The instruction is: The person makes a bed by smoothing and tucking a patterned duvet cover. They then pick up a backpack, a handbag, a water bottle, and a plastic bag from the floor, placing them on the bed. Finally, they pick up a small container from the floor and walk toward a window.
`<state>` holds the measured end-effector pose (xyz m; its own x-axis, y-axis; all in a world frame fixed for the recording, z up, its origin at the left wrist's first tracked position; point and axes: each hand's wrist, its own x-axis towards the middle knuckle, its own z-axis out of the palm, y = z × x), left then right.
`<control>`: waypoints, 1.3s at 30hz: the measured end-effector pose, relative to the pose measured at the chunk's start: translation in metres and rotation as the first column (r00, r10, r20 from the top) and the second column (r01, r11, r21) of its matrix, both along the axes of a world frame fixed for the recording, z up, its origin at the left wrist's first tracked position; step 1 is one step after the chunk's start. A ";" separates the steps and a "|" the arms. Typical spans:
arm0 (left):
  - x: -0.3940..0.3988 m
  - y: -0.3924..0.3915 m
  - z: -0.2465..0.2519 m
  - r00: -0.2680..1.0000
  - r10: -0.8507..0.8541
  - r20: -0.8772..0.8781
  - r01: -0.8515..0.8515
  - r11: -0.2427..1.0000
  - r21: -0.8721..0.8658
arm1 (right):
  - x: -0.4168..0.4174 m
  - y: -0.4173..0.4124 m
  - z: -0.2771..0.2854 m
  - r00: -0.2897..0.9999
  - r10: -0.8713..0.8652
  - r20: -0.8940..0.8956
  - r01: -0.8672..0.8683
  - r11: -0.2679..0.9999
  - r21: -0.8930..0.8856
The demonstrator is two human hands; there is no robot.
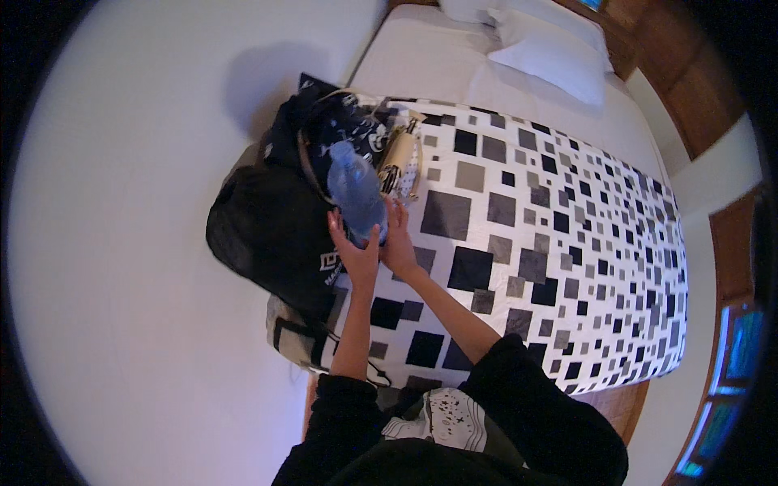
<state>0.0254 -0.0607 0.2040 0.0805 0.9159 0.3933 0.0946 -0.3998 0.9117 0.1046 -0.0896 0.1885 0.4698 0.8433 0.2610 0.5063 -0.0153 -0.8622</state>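
Observation:
Both my hands are at the lower end of a clear bluish plastic bottle (pixel 358 188), whose neck points away from me. My left hand (pixel 358 255) touches it with thumb and fingers spread around its base. On the other side of the base, my right hand (pixel 398 243) has its fingers along the bottle. Left of the hands is a black drawstring bag (pixel 267 231) with white print. Beyond the bottle lies a dark patterned bag (pixel 292 130) with light straps. To the bottle's right is a beige rolled or folded item (pixel 399 155), its kind unclear.
A bed with a white cover patterned in black and grey squares (pixel 447 215) extends to the right. White pillows (pixel 553 61) lie at its far end. A pale wall (pixel 134 243) runs along the left. A white printed item (pixel 453 419) is close to my body.

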 end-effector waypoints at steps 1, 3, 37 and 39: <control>-0.005 -0.012 -0.004 0.996 -0.034 0.086 0.036 0.999 -0.023 | -0.001 -0.007 -0.001 0.999 0.006 0.036 -0.006 1.000 -0.007; -0.021 -0.040 -0.017 0.993 -0.073 0.088 0.080 0.994 -0.080 | -0.003 -0.024 -0.004 0.995 0.035 0.088 -0.035 0.999 -0.009; -0.248 -0.755 -0.268 0.955 0.269 -0.126 -0.179 0.181 -0.967 | -0.102 -0.373 -0.213 -0.013 0.977 -0.214 -0.358 -0.204 -0.911; -0.245 -0.773 -0.285 0.976 0.171 -0.135 -0.169 0.207 -0.964 | -0.104 -0.399 -0.228 -0.049 0.964 -0.260 -0.302 -0.263 -0.916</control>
<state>-0.2196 -0.8334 -0.0809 -0.1300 0.5821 -0.8027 0.0353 0.8118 0.5829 0.0008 -0.4888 -0.0393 -0.5265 0.2404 -0.8155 0.8005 0.4632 -0.3803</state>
